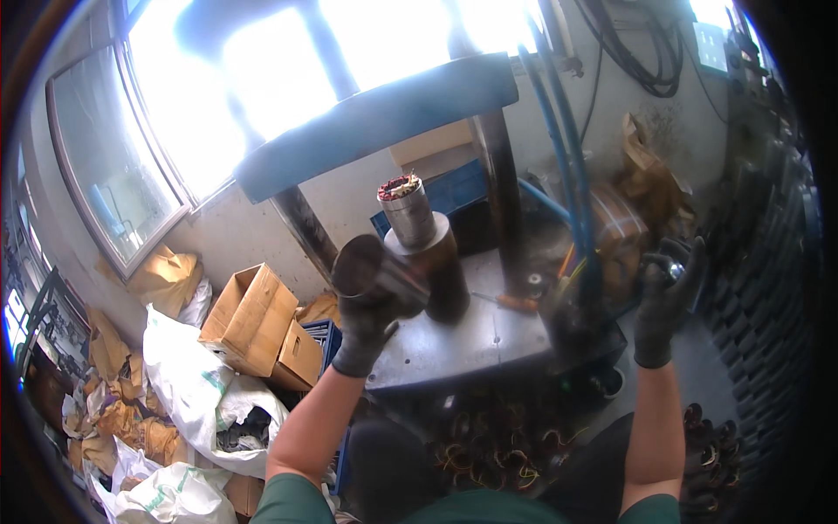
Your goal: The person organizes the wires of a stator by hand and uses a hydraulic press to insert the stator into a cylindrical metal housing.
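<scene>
My left hand (365, 327), in a dark glove, is closed round a dark metal tube (360, 266) with its open round end facing up. The tube is left of the press post (441, 266). On that post stands a grey metal cylinder (410, 218) with red and pale wire windings (400, 187) showing at its top. Away to the right, my gloved right hand (663, 297) is raised with its fingers curled. Something small and shiny shows among them, too unclear to name.
A blue press beam (375, 122) spans two dark columns above the metal bed (471, 345). An orange-handled tool (517, 303) lies on the bed. Blue hoses (559, 131) hang at right. Cardboard boxes (253, 319) and white sacks (188, 380) crowd the left. Wound parts (497, 458) lie below.
</scene>
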### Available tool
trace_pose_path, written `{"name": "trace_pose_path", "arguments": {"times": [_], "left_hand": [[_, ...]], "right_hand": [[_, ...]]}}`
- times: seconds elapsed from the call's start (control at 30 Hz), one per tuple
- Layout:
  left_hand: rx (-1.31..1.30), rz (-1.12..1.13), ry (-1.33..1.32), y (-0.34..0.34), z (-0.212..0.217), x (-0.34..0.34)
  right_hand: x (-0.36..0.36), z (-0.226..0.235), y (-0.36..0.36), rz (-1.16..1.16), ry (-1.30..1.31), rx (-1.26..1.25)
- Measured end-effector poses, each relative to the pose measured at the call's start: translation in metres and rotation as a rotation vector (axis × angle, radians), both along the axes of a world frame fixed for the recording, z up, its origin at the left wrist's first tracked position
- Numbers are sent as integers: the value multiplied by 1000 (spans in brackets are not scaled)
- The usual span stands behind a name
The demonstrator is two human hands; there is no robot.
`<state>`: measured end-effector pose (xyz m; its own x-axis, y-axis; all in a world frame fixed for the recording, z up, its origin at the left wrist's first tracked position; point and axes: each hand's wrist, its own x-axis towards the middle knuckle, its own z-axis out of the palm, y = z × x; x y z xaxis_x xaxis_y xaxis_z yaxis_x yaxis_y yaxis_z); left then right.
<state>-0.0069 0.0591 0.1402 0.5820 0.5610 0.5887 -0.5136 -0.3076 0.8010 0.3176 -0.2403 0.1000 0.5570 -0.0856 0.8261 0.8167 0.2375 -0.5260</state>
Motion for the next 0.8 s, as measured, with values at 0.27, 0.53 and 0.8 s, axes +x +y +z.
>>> {"name": "trace_pose_path", "arguments": {"times": [0.27,0.53,0.8], "left_hand": [[996,621,90,35,97,106],[183,206,98,105,137,156],[598,713,367,112,161,137]], "right_hand": [[-3,0,4,23,19,12],[-6,2,5,-12,-59,-22],[-5,5,-3,-86,-37,-46]]}}
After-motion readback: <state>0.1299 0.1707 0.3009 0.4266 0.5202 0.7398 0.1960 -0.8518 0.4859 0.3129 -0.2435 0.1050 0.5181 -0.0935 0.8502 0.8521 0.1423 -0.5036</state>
